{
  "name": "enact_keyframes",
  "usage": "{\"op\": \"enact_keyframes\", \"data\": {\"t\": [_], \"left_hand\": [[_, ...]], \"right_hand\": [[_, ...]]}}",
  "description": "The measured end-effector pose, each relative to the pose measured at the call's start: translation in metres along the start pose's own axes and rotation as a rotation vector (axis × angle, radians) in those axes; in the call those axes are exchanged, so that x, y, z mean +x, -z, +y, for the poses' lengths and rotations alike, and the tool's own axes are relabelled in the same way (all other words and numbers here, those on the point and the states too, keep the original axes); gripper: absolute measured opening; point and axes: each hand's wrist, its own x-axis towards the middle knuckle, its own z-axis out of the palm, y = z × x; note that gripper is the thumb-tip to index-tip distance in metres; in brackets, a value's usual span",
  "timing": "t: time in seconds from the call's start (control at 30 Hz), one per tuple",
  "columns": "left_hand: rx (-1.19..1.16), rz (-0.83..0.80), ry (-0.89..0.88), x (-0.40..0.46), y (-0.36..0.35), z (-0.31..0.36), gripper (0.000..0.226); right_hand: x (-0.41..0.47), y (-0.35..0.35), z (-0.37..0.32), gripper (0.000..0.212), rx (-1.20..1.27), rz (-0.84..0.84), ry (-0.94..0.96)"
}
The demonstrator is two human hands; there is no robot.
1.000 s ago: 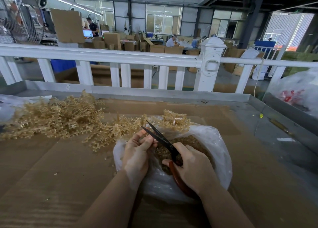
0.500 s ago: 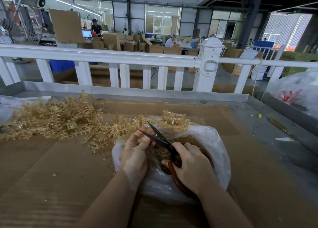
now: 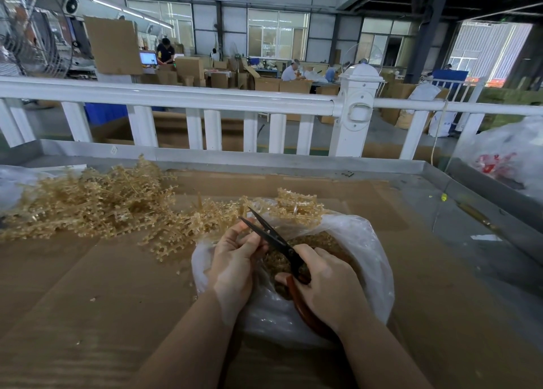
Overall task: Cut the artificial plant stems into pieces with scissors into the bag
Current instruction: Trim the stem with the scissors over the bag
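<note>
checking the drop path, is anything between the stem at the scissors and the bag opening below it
Nothing visible is. The left hand holds the stem at the open blades of the scissors, gripped by the right hand, right over the open mouth of the bag, where cut pieces already lie.

Two bare forearms, left grip (image 3: 235, 259) and right grip (image 3: 329, 285), no sleeves.

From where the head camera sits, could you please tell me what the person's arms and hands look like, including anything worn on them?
Both forearms are bare as far as the frame shows, with no sleeves in view. The left hand and the right hand wear no gloves, and no rings, watch or bracelets are visible.
</note>
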Motion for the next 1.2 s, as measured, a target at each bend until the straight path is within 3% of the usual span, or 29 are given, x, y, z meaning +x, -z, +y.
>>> {"op": "enact_keyframes", "data": {"t": [0.2, 0.33, 0.5, 0.7, 1.2], "left_hand": [[-0.001, 0.039, -0.011, 0.003, 0.003, -0.003, 0.026], [0.055, 0.099, -0.025, 0.003, 0.008, -0.008, 0.037], [-0.022, -0.006, -0.012, 0.002, 0.005, -0.006, 0.022], [-0.109, -0.001, 0.046, 0.004, 0.005, -0.002, 0.017], [0.073, -0.025, 0.095, -0.004, 0.000, 0.002, 0.021]], "right_hand": [[-0.001, 0.001, -0.001, 0.042, 0.016, -0.025, -0.012], [-0.002, 0.004, -0.003, 0.042, 0.043, 0.082, -0.048], [-0.003, 0.005, -0.003, 0.038, 0.024, 0.098, -0.070], [-0.003, 0.005, -0.001, 0.040, 0.029, 0.064, -0.054], [-0.002, 0.004, -0.001, 0.048, -0.007, 0.022, -0.037]]}}
